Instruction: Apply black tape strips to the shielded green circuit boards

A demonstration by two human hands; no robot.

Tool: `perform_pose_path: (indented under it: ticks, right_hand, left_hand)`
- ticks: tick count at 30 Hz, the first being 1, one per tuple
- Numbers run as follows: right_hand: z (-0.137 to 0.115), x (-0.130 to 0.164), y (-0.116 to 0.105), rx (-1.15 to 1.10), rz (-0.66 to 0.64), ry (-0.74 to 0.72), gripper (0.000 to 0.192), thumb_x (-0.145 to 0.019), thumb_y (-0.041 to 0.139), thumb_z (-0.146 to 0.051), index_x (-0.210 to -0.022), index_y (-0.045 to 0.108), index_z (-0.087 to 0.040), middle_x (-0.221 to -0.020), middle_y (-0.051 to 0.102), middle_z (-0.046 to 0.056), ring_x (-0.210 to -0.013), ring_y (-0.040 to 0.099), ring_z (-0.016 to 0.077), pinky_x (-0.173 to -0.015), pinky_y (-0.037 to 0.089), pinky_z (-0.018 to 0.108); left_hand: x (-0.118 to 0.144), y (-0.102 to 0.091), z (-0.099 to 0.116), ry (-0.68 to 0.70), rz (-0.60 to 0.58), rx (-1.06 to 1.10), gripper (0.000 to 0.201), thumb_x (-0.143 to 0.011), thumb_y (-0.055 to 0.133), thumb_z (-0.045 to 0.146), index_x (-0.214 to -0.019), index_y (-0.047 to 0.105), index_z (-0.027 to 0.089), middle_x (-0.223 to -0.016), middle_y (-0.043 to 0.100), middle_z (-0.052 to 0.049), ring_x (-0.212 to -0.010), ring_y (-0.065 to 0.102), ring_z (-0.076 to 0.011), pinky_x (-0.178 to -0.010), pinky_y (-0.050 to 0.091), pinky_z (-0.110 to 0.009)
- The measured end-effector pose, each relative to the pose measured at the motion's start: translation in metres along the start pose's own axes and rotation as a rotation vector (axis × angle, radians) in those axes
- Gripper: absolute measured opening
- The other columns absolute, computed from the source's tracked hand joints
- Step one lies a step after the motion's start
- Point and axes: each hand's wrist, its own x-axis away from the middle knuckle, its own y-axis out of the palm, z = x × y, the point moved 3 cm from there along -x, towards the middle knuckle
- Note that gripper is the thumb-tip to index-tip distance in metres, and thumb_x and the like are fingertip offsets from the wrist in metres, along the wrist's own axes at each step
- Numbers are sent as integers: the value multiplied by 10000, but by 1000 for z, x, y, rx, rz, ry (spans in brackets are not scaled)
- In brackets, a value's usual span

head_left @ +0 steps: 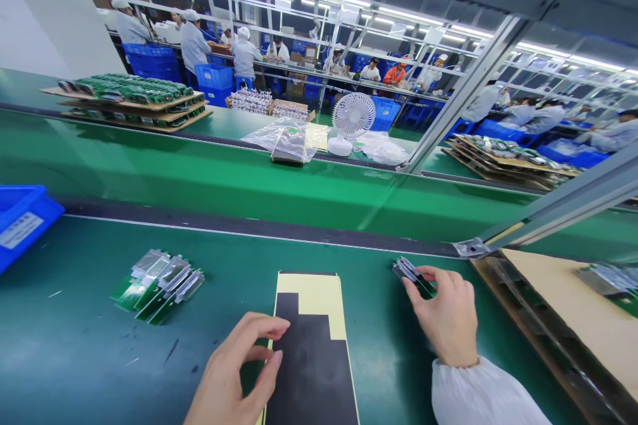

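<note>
My right hand (447,309) has its thumb and fingers closed on small green circuit boards (413,273) with silvery parts, at the right of the green bench. Over the left edge of a sheet of black stickers (312,358) hovers my left hand (244,365), its thumb and fingers apart with nothing between them. The sheet's pale yellow backing (319,292) shows bare at its far end in a stepped shape. To the left lies a fanned group of similar circuit boards (159,285), leaning on one another.
A blue bin (27,222) stands at the left edge. Cardboard layers (558,279) carry more boards at the right, beside a metal post (468,89). Beyond the green partition are stacked board trays (134,106), a white fan (353,116), plastic bags and several people at benches.
</note>
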Motion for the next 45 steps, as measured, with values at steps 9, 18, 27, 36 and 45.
perform_pose_path:
  ticks: [9, 18, 27, 36, 45]
  right_hand:
    - [-99, 34, -7, -387, -249, -195, 190, -774, 442, -142, -933, 505, -226, -826, 588, 55, -723, 568, 195, -611, 498, 310]
    - [-160, 50, 12, -445, -488, -271, 344, -751, 379, 9, -1059, 488, -99, -818, 561, 137, -736, 531, 270, -599, 484, 429]
    - [-162, 50, 12, -417, -485, -332, 341, -758, 354, 35, -1062, 444, -91, -832, 558, 139, -749, 494, 252, -624, 476, 413]
    - [-164, 49, 14, -400, -419, -359, 335, -725, 389, 46, -1026, 444, -91, -766, 556, 110, -708, 485, 238, -603, 476, 406]
    - [-165, 51, 12, -350, -355, -419, 333, -726, 387, 39, -1025, 440, -98, -774, 570, 117, -699, 507, 235, -590, 488, 393]
  left_hand:
    - [-2, 0, 1, 423, 99, -752, 339, -811, 552, 240, -1149, 527, 256, -1127, 603, -53, -1012, 528, -258, -804, 481, -381]
    - [2, 10, 1, 436, 52, -888, 282, -779, 604, 179, -1055, 587, 233, -1129, 611, -30, -967, 512, -255, -793, 422, -385]
    - [1, 9, 2, 417, 34, -861, 272, -781, 611, 178, -1048, 586, 219, -1131, 610, -37, -953, 519, -253, -800, 425, -400]
    - [1, 9, -3, 465, 122, -850, 252, -779, 634, 248, -1028, 594, 261, -1094, 625, 18, -917, 522, -212, -761, 435, -352]
    - [1, 7, 4, 412, 51, -835, 264, -769, 644, 227, -1027, 591, 242, -1110, 627, -4, -913, 530, -229, -763, 447, -375]
